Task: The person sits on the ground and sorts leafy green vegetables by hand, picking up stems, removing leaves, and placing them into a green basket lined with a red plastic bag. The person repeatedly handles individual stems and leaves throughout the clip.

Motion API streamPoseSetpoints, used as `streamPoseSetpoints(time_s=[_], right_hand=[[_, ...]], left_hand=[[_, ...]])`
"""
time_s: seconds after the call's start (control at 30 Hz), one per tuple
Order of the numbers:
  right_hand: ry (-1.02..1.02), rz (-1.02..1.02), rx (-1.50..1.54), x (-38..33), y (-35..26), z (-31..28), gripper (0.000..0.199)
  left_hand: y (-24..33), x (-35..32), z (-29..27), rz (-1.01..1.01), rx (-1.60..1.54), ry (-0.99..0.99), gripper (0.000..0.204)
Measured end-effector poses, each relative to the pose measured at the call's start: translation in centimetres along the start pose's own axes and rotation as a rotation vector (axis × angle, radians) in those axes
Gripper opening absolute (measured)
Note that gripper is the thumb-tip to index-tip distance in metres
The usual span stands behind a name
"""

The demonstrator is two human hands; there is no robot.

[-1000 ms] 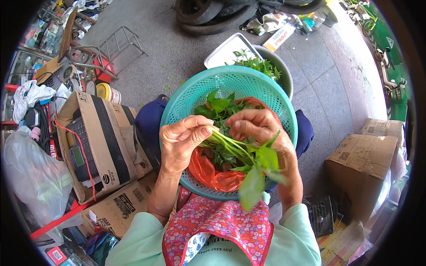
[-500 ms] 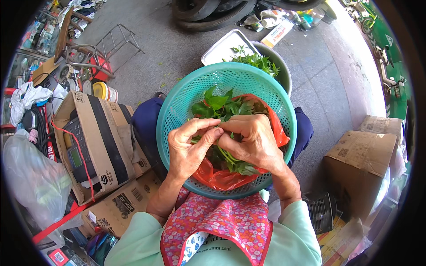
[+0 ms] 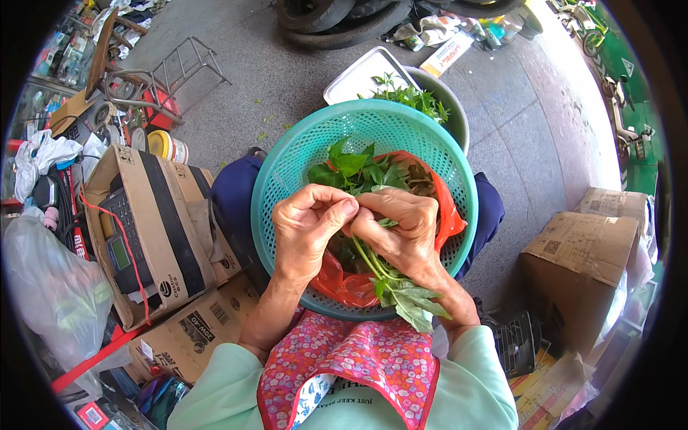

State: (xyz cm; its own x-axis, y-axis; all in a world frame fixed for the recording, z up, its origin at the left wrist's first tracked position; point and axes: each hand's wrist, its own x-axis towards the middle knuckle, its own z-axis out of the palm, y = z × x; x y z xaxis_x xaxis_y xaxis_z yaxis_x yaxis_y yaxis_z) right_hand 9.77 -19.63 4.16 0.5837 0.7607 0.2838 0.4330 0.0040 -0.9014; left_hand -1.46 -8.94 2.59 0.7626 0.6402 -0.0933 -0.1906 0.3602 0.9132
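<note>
- The left hand (image 3: 309,228) sits over the middle of a teal plastic colander (image 3: 301,154) that rests on the person's lap, fingers curled in and thumb and forefinger pinched together on the top of a green stem
- The right hand (image 3: 398,231) lies just beside it at 3 o'clock, fingertips touching the left hand's, fingers folded shut around a bunch of leafy green stems (image 3: 390,279)
- The stems run from the right fist toward 5 o'clock, and their broad leaves hang over the colander's near rim onto a pink floral apron (image 3: 358,358)
- A red plastic bag (image 3: 342,283) lines the colander under both hands; its edge also shows at 3 o'clock beside the right hand
- A loose heap of green leaves (image 3: 351,168) lies in the colander at 12 o'clock from the hands
- Beyond the colander at 12 to 1 o'clock stands a grey metal basin (image 3: 455,118) holding more greens, touching or just behind the colander's far rim
- A white rectangular tray (image 3: 355,79) lies on the pavement at 12 o'clock, beside the basin
- Open cardboard boxes (image 3: 154,215) stand at 9 o'clock, one holding a dark device with a keypad
- A clear plastic bag (image 3: 50,287) slumps at 8 o'clock
- Another cardboard box (image 3: 580,265) stands at 3 o'clock, well apart from the colander
- Pale green sleeves (image 3: 229,387) enter from 6 o'clock
</note>
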Motion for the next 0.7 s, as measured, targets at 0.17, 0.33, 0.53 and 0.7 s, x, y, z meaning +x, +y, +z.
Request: streamPoseSetpoints(time_s=[0.17,0.33,0.53,0.7], right_hand=[[0.144,0.029,0.012,0.0,-0.4,0.0,0.011],[0.391,0.222,0.283,0.0,-1.1,-2.7,0.011],[1.166,0.062,0.439,0.7,-1.5,-11.9,0.031],[0.731,0.181,0.271,-2.2,-4.6,-11.0,0.021]], left_hand=[[0.2,0.0,1.0,-0.008,-0.03,0.055,0.006],[-0.4,-0.4,-0.1,-0.085,-0.082,0.108,0.005],[-0.6,-0.3,-2.2,-0.145,-0.107,0.115,0.005],[-0.6,0.2,-1.7,-0.184,-0.071,0.04,0.01]])
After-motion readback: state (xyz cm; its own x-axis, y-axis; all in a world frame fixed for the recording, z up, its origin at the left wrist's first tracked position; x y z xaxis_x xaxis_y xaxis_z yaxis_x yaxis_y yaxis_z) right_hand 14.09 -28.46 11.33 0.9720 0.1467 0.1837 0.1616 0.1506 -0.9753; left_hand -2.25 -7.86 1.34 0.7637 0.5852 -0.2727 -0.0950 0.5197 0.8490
